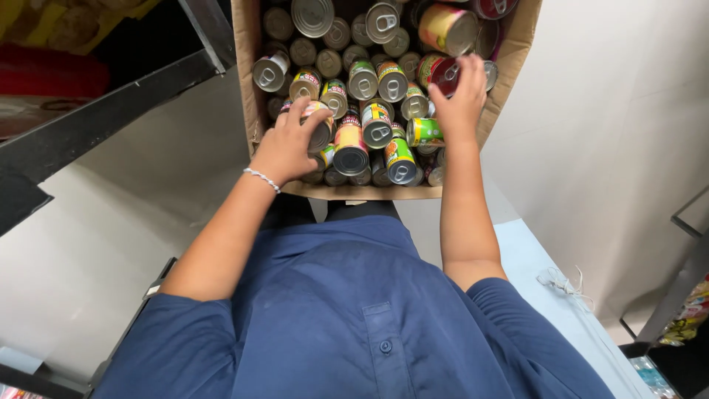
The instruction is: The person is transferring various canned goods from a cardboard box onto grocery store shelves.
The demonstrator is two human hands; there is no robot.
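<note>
Bright, even light falls from overhead, and the pale floor (111, 258) looks washed out. The can lids (312, 15) in the far box catch soft glare. Shadows are faint. Wide-angle bending curves the edges, and the right hand (461, 100) is slightly motion-blurred.

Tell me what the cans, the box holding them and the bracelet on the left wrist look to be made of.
Cans: metal, going by the shiny silver ends with pull tabs; glossy coloured labels wrap the sides, paper or print, hard to tell.
Box: brown corrugated cardboard, matte, with soft folded flaps.
Bracelet: a thin silvery beaded band, probably metal, though too small to be sure.
</note>
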